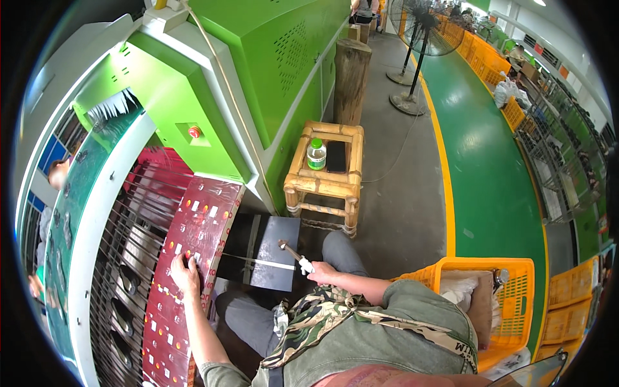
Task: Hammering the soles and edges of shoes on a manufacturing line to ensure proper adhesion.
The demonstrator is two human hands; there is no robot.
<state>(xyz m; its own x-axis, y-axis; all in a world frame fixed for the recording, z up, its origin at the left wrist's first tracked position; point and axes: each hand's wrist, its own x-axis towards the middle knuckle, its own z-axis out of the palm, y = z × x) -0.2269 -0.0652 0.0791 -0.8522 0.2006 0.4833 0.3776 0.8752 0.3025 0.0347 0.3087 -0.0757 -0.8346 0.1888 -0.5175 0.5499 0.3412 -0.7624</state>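
My left hand (184,273) lies flat on a long dark red panel (200,222) dotted with small white and yellow marks, which rests on the rails of a conveyor (132,238). My right hand (320,273) grips a small hammer (293,253) by its white handle. The metal head of the hammer points up and to the left, over a black board (261,248) that leans beside my knees. A thin white strip crosses that board.
A big green machine (258,71) stands ahead over the conveyor. A bamboo stool (325,184) holds a green-capped bottle (316,155) and a dark phone. A yellow crate (509,290) sits at my right. Standing fans (422,39) and more yellow crates line the green floor.
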